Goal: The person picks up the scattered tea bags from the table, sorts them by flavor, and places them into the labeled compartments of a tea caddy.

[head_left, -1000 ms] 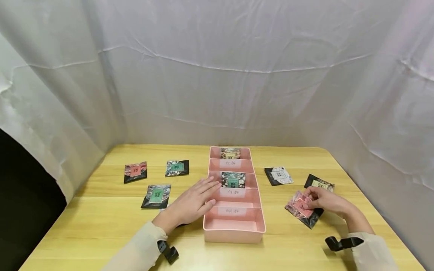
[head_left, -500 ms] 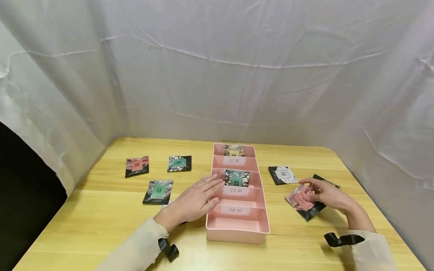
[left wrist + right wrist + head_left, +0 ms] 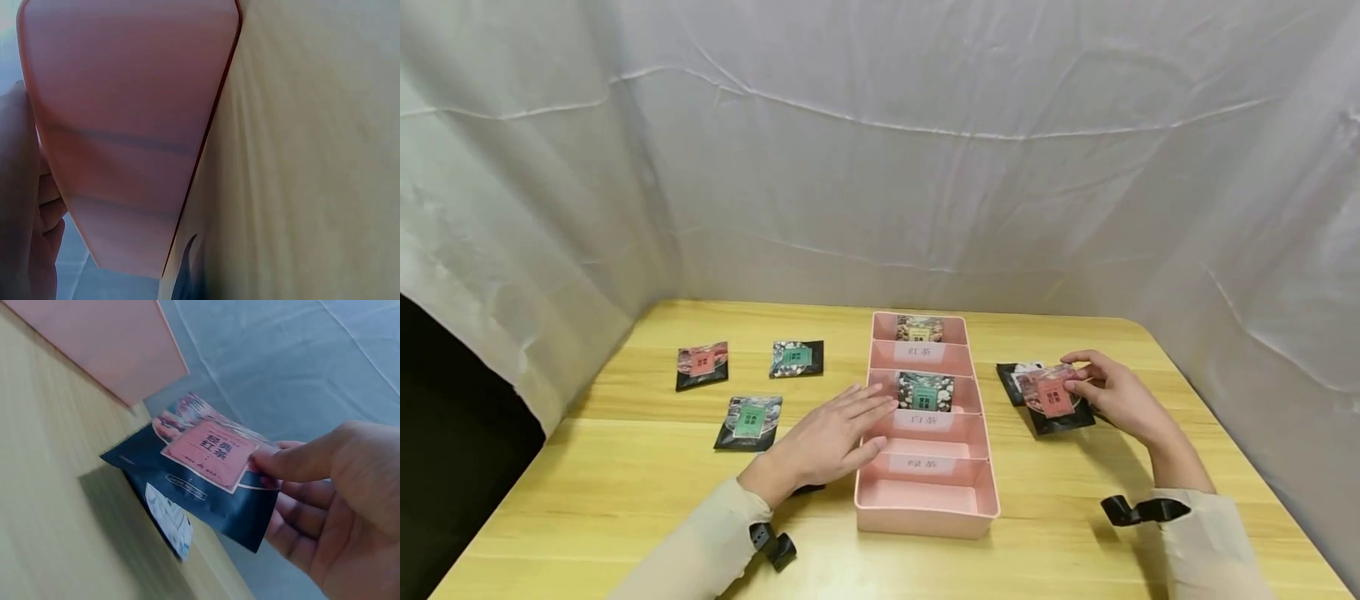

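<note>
My right hand [image 3: 1116, 396] pinches a red-labelled tea sachet [image 3: 1051, 402] by its edge between thumb and fingers. The right wrist view shows that sachet [image 3: 203, 456] tilted above the table, with a white-patterned sachet [image 3: 169, 515] lying beneath. From the head camera it partly covers the white-labelled sachet [image 3: 1009, 385]. Fingers extended, my left hand [image 3: 827, 442] rests against the left rim of a pink divided box [image 3: 925, 523]. A yellow-labelled sachet [image 3: 919, 328] stands in the box's back compartment, and a green-labelled one [image 3: 925, 392] in a middle compartment.
Left of the box lie a red-labelled sachet [image 3: 702, 367] and two green-labelled ones, one farther back [image 3: 796, 358] and one nearer [image 3: 748, 423]. Another sachet [image 3: 808, 489] is mostly hidden under my left hand. Pale cloth [image 3: 940, 192] hangs behind the wooden table [image 3: 1045, 558].
My right hand has lifted the red-labelled sachet and carried it away from me and slightly left, over the white-labelled one. My left hand stays at the box; the head view has shifted slightly.
</note>
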Demonstrator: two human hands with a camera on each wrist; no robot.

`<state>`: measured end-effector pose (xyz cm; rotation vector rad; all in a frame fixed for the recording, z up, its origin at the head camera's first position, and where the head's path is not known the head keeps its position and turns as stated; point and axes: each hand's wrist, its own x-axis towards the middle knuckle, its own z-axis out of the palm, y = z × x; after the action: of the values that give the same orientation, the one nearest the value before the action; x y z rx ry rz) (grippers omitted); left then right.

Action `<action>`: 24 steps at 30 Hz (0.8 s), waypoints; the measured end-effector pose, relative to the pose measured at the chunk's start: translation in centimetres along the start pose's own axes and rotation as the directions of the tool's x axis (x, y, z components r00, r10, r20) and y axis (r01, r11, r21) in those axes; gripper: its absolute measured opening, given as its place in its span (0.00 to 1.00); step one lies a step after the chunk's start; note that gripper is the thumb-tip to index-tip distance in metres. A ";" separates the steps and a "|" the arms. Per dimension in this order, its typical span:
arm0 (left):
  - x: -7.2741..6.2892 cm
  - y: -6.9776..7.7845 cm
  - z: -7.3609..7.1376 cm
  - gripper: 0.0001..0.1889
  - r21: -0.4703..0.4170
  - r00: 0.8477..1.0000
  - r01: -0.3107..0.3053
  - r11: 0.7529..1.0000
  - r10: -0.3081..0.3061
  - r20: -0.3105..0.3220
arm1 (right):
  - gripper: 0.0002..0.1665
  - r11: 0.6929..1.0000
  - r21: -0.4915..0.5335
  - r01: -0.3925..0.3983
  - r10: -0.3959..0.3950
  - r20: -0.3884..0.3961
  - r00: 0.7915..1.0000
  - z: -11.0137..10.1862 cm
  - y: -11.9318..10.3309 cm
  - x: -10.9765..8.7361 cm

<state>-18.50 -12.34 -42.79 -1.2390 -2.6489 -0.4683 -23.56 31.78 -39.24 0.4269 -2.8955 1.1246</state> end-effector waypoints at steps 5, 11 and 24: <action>0.0 -0.1 -0.1 0.28 0.019 1.000 -0.027 0.999 0.028 -0.012 | 0.22 1.000 0.019 0.009 -0.007 -0.103 0.995 0.2 -1.4 0.7; -0.2 -0.3 0.1 0.26 0.040 0.999 -0.044 0.998 0.045 -0.029 | 0.22 0.999 -0.022 0.029 -0.033 -0.209 0.977 0.6 -2.7 1.7; 0.1 -0.2 0.0 0.26 0.074 0.999 -0.046 0.996 0.046 -0.003 | 0.19 0.990 -0.098 0.102 -0.133 -0.392 0.910 1.7 -4.8 2.9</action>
<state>-18.66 -12.39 -42.84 -1.2720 -2.6023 -0.3623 -25.01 26.50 -37.04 0.3198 -2.5110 0.9494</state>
